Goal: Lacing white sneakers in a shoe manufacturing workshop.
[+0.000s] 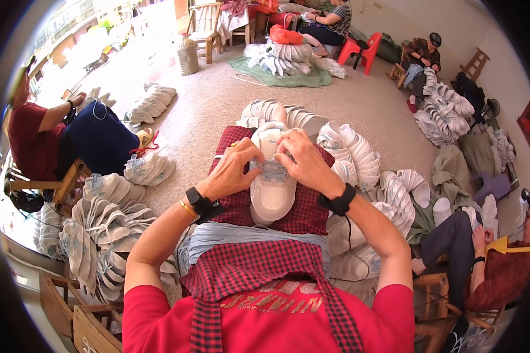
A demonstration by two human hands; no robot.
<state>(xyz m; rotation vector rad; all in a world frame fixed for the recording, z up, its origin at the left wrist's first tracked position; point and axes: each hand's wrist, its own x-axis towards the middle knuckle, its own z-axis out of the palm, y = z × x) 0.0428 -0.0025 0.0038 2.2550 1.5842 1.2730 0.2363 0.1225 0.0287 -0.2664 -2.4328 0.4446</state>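
A white sneaker (273, 201) lies on my lap, toe towards me, on a red-and-black checked cloth (229, 197). Pale blue laces (272, 172) cross its upper. My left hand (237, 166) curls at the left lace edge, thumb and forefinger bent onto the lace. On the other side my right hand (305, 157) is closed, its fingertips on the lace near the tongue; the lace ends are hidden by my fingers. A bundle of light blue laces (253, 234) lies across my lap below the toe.
Stacked white shoes (109, 247) stand to my left, with more shoe stacks (359, 156) at right and beyond my knees. People sit working at left, far back and right. A wooden chair (205, 32) and a red plastic chair (361, 53) stand at the back.
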